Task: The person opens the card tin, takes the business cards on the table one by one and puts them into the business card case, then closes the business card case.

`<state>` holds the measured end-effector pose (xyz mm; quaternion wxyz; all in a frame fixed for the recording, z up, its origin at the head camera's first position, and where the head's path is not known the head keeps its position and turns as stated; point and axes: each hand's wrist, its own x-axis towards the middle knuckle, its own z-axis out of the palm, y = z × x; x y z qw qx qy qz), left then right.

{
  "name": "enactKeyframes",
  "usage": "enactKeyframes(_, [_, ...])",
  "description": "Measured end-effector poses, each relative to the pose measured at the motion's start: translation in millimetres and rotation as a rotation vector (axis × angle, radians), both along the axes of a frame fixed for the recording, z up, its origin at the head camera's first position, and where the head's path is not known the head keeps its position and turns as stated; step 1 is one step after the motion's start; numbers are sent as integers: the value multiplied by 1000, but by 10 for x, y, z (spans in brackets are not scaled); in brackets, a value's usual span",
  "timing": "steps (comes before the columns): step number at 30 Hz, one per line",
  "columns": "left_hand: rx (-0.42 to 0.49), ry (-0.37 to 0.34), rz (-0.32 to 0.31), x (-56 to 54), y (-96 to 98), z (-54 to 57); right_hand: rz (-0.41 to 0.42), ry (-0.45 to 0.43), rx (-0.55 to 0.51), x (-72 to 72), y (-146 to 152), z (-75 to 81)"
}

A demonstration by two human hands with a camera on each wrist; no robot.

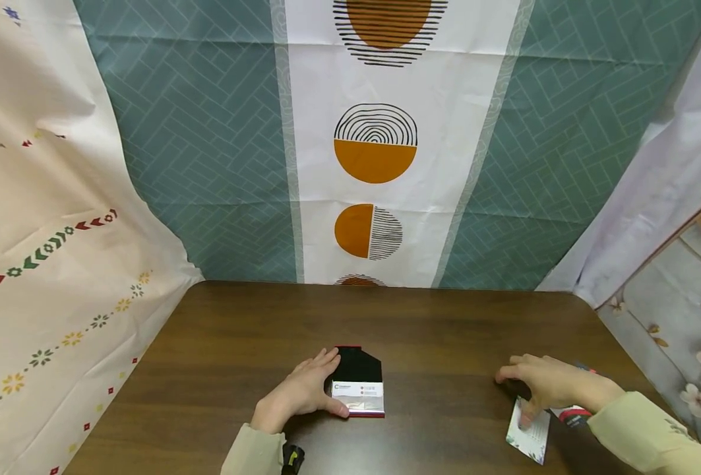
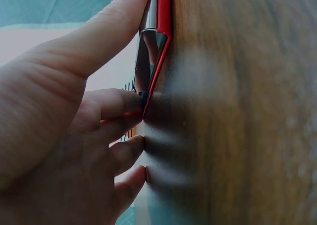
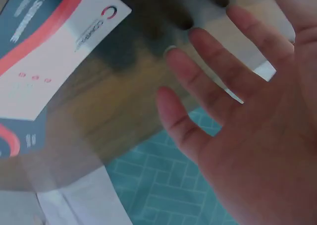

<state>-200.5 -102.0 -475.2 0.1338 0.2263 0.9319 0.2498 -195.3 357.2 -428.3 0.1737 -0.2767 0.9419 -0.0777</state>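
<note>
A red-edged business card holder lies on the table with a black flap and a white card in its silver lower part. My left hand rests at its left side, the thumb on the near part and a finger by the far part. In the left wrist view the card holder shows its red edge, and the other fingertips touch the table. At the right, my right hand is over a white card with a leaf print, its thumb on or just above it; the other fingers are spread.
Under my right wrist lies another card; dark blue, red and white cards fill a corner of the right wrist view. The brown table ends at a patterned cloth behind. Printed cloths hang at both sides.
</note>
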Motion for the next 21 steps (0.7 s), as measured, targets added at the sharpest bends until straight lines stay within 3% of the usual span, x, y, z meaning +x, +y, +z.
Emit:
enactKeyframes(6, [-7, -1, 2, -1, -9, 8, 13, 9, 4, 58, 80, -51])
enactKeyframes(21, [-10, -16, 6, 13, 6, 52, 110, 146, -99, -54, 101, -203])
